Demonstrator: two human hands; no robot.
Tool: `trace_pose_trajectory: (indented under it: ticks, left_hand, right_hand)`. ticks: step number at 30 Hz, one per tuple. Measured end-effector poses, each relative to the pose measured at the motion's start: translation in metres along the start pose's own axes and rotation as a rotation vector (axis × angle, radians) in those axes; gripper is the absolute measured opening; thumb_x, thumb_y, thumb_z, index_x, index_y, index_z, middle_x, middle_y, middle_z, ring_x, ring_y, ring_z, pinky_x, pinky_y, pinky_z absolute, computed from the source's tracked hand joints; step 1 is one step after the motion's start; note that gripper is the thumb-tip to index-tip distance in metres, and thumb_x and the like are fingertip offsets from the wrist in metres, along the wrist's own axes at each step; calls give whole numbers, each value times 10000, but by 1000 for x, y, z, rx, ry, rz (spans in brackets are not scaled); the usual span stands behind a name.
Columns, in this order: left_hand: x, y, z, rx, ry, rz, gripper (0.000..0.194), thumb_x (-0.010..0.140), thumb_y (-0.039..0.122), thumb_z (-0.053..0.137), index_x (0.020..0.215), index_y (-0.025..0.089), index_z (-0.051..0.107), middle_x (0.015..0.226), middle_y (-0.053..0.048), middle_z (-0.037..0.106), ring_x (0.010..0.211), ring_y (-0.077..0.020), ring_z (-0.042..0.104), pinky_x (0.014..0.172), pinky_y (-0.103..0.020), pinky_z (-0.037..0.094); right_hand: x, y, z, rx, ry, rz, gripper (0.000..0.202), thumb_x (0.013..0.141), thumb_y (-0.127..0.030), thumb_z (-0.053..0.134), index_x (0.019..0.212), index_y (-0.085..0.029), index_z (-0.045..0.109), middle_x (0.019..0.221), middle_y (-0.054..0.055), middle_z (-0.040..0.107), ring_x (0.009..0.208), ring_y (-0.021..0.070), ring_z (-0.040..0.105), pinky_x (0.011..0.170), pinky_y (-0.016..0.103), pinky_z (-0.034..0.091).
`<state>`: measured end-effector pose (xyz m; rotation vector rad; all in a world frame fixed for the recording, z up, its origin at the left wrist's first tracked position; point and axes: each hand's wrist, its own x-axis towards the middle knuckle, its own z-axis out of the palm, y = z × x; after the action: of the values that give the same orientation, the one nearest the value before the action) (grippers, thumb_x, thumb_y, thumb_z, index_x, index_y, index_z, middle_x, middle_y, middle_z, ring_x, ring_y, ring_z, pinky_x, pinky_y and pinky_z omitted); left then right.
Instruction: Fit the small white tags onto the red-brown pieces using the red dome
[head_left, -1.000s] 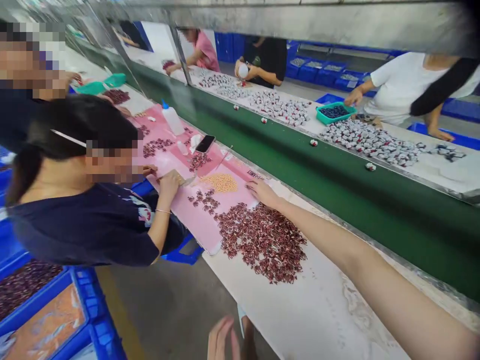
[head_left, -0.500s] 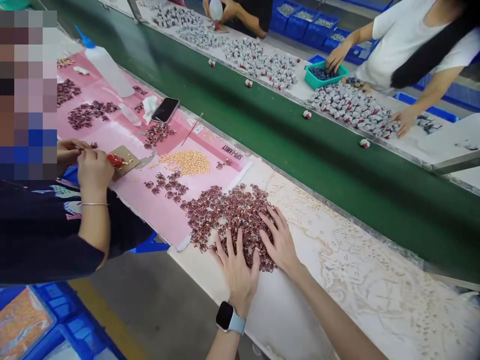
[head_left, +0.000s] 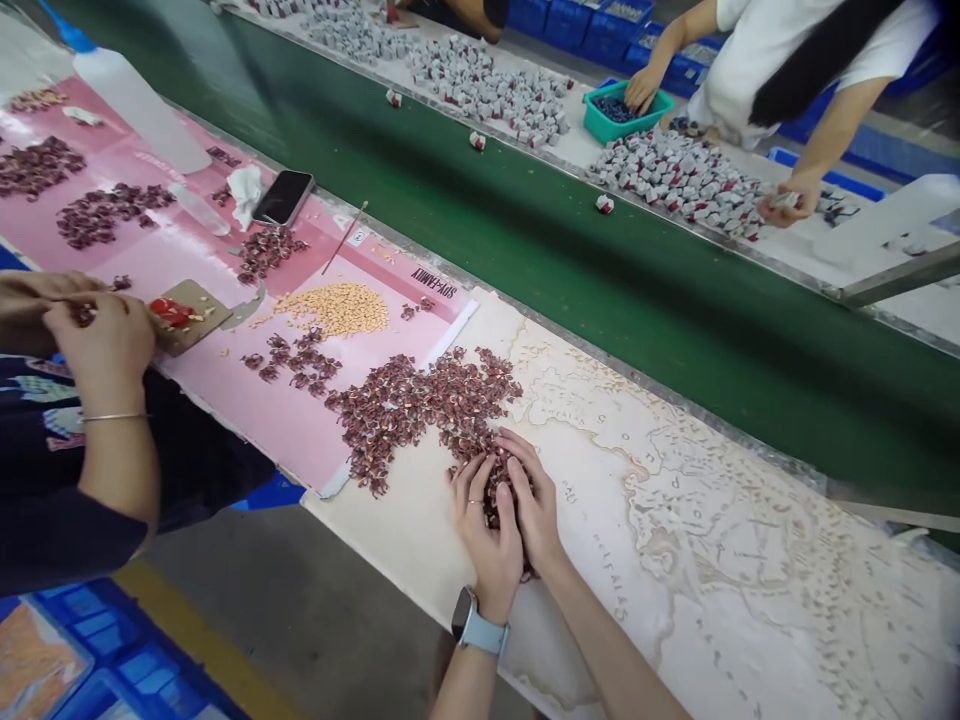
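Observation:
A pile of small reddish-brown parts is spread on the pale, map-printed tabletop and partly on the pink sheet. At the near right end of the pile, my left hand, with a ring and a watch, curls around a clump of these parts. Facing it, my right hand cups the same clump from the other side. Parts show between the two hands, and the fingertips nearly meet at the far side. What lies under the palms is hidden.
Left of me, a co-worker's hand works above the pink sheet. Yellow pieces, a phone and a squeeze bottle lie there. Beyond runs a green conveyor; another person handles white-and-red pieces across it.
My spread hands have drawn closer together and toward me, gathering a clump of parts away from the pile. The view has shifted slightly right and down.

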<state>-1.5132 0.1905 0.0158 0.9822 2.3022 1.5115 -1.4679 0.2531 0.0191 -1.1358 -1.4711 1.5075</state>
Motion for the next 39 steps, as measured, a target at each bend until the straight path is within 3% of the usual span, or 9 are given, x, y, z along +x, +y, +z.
trace_pose_trajectory:
  ticks: [5,9,13,16,20,27,32,36,39]
  left_hand:
    - [0,15,7,-177,15,-41,291,1005,325,567,1203,131,653,1279,-112,631,1245,-225,593,1089,-486,495]
    - [-11,37,16,-218,-16,-60,274,993,324,593,1170,128,668,1252,-108,641,1220,-221,605,1075,-482,506]
    - [-44,71,32,-243,-94,-10,259,989,310,600,1159,129,675,1226,-101,655,1201,-213,616,1069,-475,511]
    - [-90,104,51,-262,-170,60,245,985,295,604,1149,130,680,1223,-98,657,1204,-211,615,1063,-466,516]
    - [-188,155,80,-294,-302,158,232,984,272,597,1154,135,677,1223,-92,654,1210,-206,613,1058,-450,520]
    - [-421,245,124,-313,-591,275,215,980,227,580,1164,161,670,1254,-65,644,1234,-173,608,1063,-362,509]
    - [-576,289,147,-334,-800,350,206,968,211,585,1152,187,674,1244,-40,642,1210,-137,617,1043,-275,509]
    - [-662,317,171,-379,-983,359,192,976,228,589,1132,157,676,1226,-63,648,1195,-161,623,1021,-333,533]
    - [-697,344,216,-429,-1014,370,224,983,286,598,1130,136,674,1209,-88,659,1183,-192,625,1030,-409,527]
  right_hand:
    - [0,-5,-9,255,27,148,282,975,-433,606,1079,-225,765,1292,79,732,1241,269,659,1125,455,498]
    - [-11,-15,-29,408,107,215,207,931,-395,668,983,-229,779,1186,60,769,1163,263,688,1088,416,513]
    - [-35,-26,-76,505,220,218,184,916,-385,695,957,-236,794,1121,51,778,1126,257,694,1071,401,513]
    - [-69,-32,-130,557,308,196,178,920,-385,702,968,-242,798,1153,49,771,1138,256,690,1078,397,504]
    - [-146,-37,-228,596,448,153,208,933,-402,699,1009,-236,799,1166,64,765,1136,258,690,1066,395,511]
    - [-336,-31,-419,615,784,107,211,913,-423,729,961,-237,817,1140,69,772,1104,252,699,1031,365,528]
    - [-467,-20,-527,632,1037,118,221,905,-429,737,956,-233,824,1081,81,787,1035,253,723,989,376,556]
    - [-535,-13,-595,600,1231,88,213,909,-434,722,924,-246,819,1060,61,792,1024,245,724,966,362,563]
    - [-541,-9,-657,539,1270,36,218,914,-427,712,903,-228,802,1017,48,789,1026,241,716,968,366,559]
